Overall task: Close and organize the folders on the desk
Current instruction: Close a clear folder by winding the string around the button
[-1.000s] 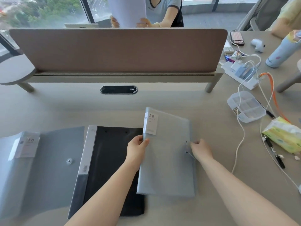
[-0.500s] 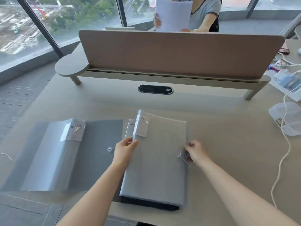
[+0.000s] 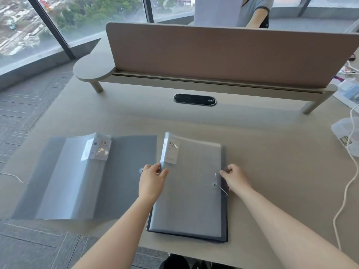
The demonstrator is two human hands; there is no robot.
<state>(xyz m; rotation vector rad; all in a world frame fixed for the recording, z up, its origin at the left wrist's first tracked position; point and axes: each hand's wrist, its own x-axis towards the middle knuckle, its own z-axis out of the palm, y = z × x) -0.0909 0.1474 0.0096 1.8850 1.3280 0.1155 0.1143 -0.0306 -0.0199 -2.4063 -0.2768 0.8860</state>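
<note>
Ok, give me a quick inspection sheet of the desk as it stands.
Surface: beige desk, black cable port.
Job's things: closed translucent grey folder stacked on a dark folder; second translucent grey folder lies open at left.
Clutter: clear plastic box at right edge.
Hands: left hand pinches the closed folder's left edge; right hand grips its right edge by the elastic cord.
Cables: white cable trails at right.
Surroundings: pinkish divider panel, windows, another person behind.
</note>
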